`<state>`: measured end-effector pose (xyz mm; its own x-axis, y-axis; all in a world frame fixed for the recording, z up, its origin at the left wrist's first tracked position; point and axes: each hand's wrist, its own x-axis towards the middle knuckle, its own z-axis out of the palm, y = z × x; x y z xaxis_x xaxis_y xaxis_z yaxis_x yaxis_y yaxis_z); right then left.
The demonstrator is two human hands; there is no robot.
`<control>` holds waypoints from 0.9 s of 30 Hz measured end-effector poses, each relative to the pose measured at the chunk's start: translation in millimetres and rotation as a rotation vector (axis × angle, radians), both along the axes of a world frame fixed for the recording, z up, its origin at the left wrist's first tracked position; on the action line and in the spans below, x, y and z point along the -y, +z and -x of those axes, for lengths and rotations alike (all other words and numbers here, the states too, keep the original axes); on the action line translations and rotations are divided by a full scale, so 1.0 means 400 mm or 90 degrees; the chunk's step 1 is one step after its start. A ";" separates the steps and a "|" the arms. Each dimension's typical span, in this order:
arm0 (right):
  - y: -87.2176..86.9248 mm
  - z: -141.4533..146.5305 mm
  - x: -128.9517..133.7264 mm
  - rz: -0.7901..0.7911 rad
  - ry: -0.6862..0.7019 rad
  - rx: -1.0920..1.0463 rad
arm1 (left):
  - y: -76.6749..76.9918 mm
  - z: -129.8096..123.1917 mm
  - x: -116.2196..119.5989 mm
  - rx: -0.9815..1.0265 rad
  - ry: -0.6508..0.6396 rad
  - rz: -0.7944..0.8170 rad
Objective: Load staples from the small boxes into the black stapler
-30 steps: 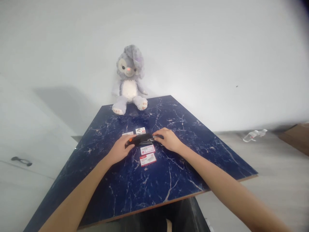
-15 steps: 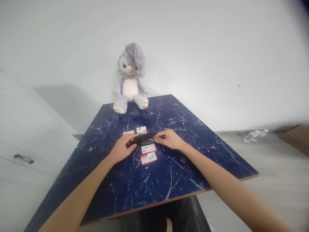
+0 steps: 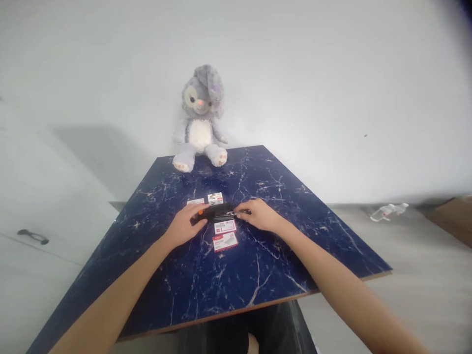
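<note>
A black stapler-like tool (image 3: 217, 212) with an orange spot lies across the middle of the blue marbled table (image 3: 206, 280). My left hand (image 3: 185, 224) grips its left end between thumb and fingers. At its right end, my right hand (image 3: 257, 214) is closed on a small dark and silvery part that I cannot make out clearly. Two red-and-white boxes, one smaller (image 3: 225, 226) and one larger (image 3: 225, 242), lie just on the near side of the tool. Behind it are a white box with black pictures (image 3: 215, 198) and another flat box (image 3: 195, 201), partly hidden.
A grey plush rabbit (image 3: 201, 123) sits at the table's far edge against the wall. Clear plastic bottles (image 3: 388, 212) and a cardboard box (image 3: 452, 219) are on the floor at the right. A black handle (image 3: 33, 236) shows at the left.
The view has shifted slightly. Both hands remain at the two ends of the black tool, and the part at my right hand sits a little closer to it.
</note>
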<state>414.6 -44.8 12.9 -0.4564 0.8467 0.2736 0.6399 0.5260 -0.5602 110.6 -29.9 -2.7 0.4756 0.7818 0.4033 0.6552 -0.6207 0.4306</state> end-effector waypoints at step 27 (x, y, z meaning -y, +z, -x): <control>-0.007 -0.006 0.001 -0.121 0.027 0.049 | -0.002 0.002 0.005 0.010 -0.001 0.001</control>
<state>416.9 -45.0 10.1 -0.5163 0.7625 0.3898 0.6525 0.6451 -0.3977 109.8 -31.8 -3.6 0.4701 0.7820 0.4092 0.6481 -0.6206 0.4414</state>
